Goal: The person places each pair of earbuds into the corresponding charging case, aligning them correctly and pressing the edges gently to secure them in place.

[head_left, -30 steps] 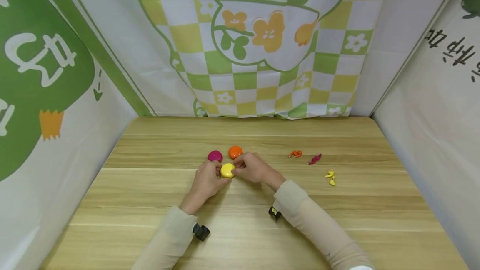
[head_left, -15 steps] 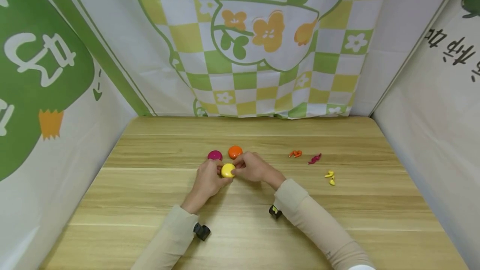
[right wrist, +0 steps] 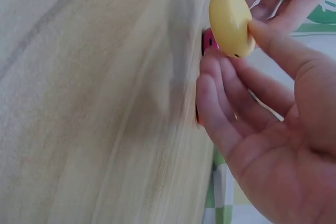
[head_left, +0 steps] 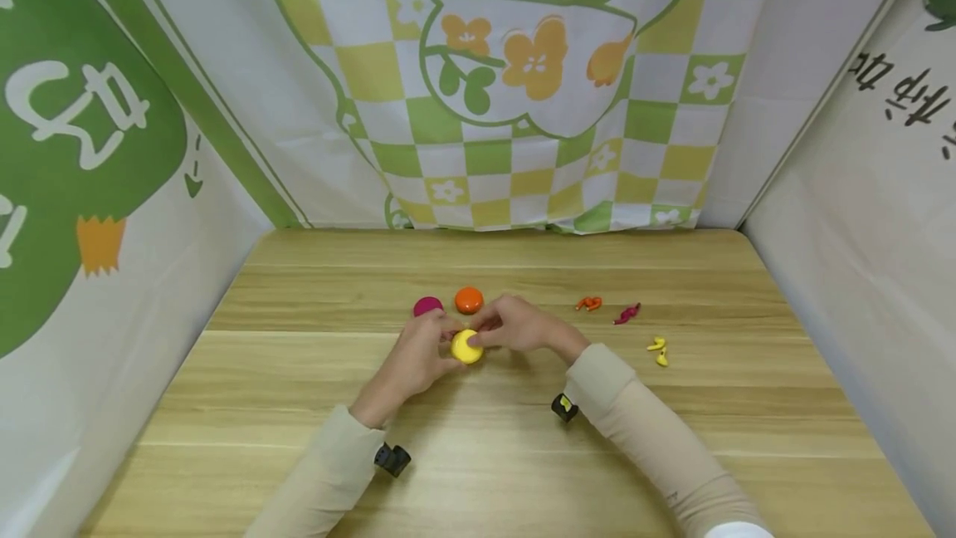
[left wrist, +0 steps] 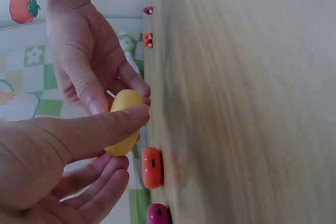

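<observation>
A round, glossy yellow earbud case (head_left: 466, 347) is held between both hands, apart from the tabletop. My left hand (head_left: 418, 359) pinches it, with the thumb across the near side of the case (left wrist: 126, 100) in the left wrist view. From the other side my right hand (head_left: 519, 324) grips it, its thumb pressed on the face of the case (right wrist: 226, 22) and its fingers behind. The case looks closed. Just behind the hands lie a magenta case (head_left: 428, 305), partly covered by the left hand, and an orange case (head_left: 469, 300).
Small loose earbuds lie to the right on the wooden table (head_left: 523, 471): an orange pair (head_left: 588, 304), a magenta pair (head_left: 626, 314) and a yellow pair (head_left: 657, 345). A checked cloth (head_left: 523, 181) hangs behind the table's back edge, with printed white panels at both sides.
Both hands have shifted slightly to the right and raised the yellow earbud case with them. The other cases and the loose earbuds stay where they were.
</observation>
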A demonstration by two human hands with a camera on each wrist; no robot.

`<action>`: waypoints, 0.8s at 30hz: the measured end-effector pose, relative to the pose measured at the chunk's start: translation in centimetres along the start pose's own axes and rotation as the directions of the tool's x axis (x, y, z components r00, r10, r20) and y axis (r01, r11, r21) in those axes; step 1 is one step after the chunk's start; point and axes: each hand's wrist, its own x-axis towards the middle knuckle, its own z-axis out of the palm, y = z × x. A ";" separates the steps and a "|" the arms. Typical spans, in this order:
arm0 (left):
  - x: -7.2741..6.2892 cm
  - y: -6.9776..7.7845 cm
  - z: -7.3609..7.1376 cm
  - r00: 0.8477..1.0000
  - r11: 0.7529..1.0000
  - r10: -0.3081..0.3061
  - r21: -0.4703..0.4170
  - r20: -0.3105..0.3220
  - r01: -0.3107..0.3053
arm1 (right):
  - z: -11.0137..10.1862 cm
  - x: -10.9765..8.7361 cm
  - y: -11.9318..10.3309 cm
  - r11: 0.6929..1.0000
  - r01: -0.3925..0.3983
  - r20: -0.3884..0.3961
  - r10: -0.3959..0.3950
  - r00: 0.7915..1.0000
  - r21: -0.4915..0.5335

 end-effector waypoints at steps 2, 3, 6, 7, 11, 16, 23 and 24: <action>0.0 0.3 -0.3 0.999 1.000 0.031 0.001 0.020 -0.031 | -0.2 -0.2 0.1 0.999 0.014 0.026 -0.015 1.000 0.044; 0.0 0.5 -0.5 0.999 0.999 0.038 -0.003 0.025 -0.038 | -0.3 -0.3 0.1 0.997 0.012 0.030 -0.015 0.999 0.073; -0.1 0.6 -0.6 1.000 0.999 0.022 -0.038 0.020 -0.021 | -0.4 -0.8 0.5 0.987 -0.022 0.009 0.021 1.000 0.157; -0.1 0.6 -0.7 1.000 0.998 0.009 -0.069 0.013 -0.008 | -0.4 -0.9 0.6 0.982 -0.039 -0.006 0.041 0.999 0.187; -0.1 -0.1 -0.4 0.997 0.962 -0.076 -0.264 -0.006 0.072 | -0.5 -1.6 0.9 0.959 -0.094 -0.090 0.122 0.988 0.265; 0.0 -0.7 0.4 0.981 0.808 -0.187 -0.561 0.044 0.179 | -0.4 -2.6 0.7 0.922 -0.080 -0.175 0.156 0.972 0.378; 0.5 0.7 1.9 0.952 0.562 -0.302 -0.796 0.054 0.224 | 0.4 -3.2 0.3 0.882 -0.023 -0.290 0.179 0.940 0.470; 0.6 1.0 2.1 0.949 0.536 -0.312 -0.817 0.041 0.211 | 0.5 -3.2 0.3 0.877 -0.009 -0.305 0.177 0.936 0.480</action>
